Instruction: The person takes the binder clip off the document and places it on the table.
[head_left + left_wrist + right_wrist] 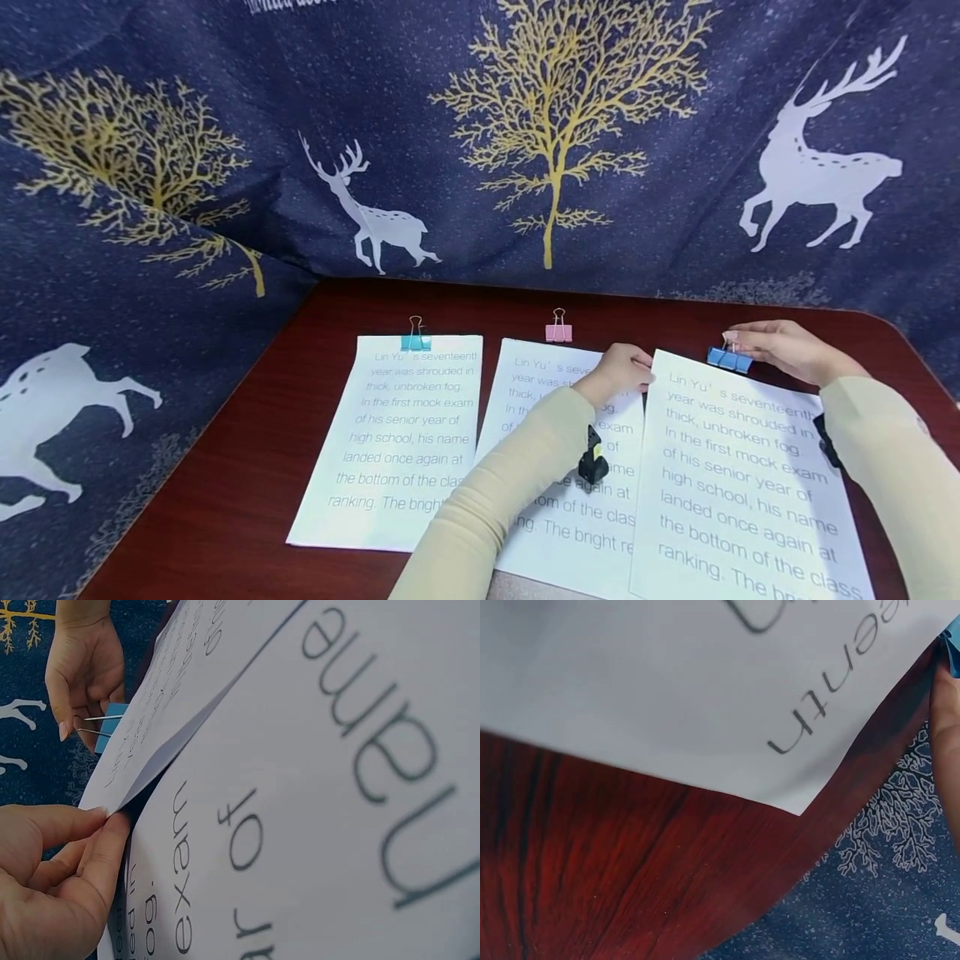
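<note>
- Under both hands spreads the dark red table (225,517).
- The nearest paper (735,467) lies between the left hand (618,367) and the right hand (791,346), its left edge raised over the middle paper (525,375), which runs beneath the left forearm. The left paper (405,442) lies well beyond the left hand.
- The left hand pinches the nearest paper's top corner; keeping that pinch light but steady should stop the layers sliding while the edges are squared.
- The right hand grips the wire handles of the blue clip (729,360), at that paper's top edge. Whether its mouth holds the paper, I cannot tell. It would best sit square and centred, pushed fully on before the handles are eased.
- Left of the left hand, the pink clip (558,333) stands at the middle paper's top; farther left, the teal clip (416,342) sits on the left paper's top edge.
</note>
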Motion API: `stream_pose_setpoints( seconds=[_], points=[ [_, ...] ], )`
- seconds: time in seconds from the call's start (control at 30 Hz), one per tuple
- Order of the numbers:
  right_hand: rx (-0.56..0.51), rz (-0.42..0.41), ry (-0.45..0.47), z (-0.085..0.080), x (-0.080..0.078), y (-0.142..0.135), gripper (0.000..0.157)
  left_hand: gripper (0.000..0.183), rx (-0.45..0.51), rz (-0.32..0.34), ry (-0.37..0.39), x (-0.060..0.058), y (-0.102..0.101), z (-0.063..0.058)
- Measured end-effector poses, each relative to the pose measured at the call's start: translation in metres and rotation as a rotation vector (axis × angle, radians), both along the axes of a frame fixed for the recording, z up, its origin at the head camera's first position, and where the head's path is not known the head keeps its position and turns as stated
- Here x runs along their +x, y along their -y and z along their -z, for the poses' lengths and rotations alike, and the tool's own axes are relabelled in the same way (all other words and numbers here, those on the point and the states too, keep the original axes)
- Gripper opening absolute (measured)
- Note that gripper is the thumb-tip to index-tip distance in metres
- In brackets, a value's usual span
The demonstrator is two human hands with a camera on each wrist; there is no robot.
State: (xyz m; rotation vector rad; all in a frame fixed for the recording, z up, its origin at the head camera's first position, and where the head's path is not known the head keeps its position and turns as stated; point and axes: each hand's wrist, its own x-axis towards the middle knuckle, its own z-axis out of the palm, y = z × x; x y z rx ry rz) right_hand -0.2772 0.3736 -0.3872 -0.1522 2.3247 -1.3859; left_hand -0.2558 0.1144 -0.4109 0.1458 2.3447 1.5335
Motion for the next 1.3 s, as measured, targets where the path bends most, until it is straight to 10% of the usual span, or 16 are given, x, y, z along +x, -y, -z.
stream_pose_setpoints(
  seconds=[0.8, 1.3],
  points=[
    [0.189, -0.001, 0.011, -0.021, 0.014, 0.004, 0.08, 0.012, 0.043, -0.053, -0.008, 0.005, 0.015, -0.018],
    [0.237, -0.056, -0.027, -0.048, 0.016, 0.02, 0.083, 0.023, 0.152, 0.015, -0.063, -0.007, 0.072, -0.03]
  ],
)
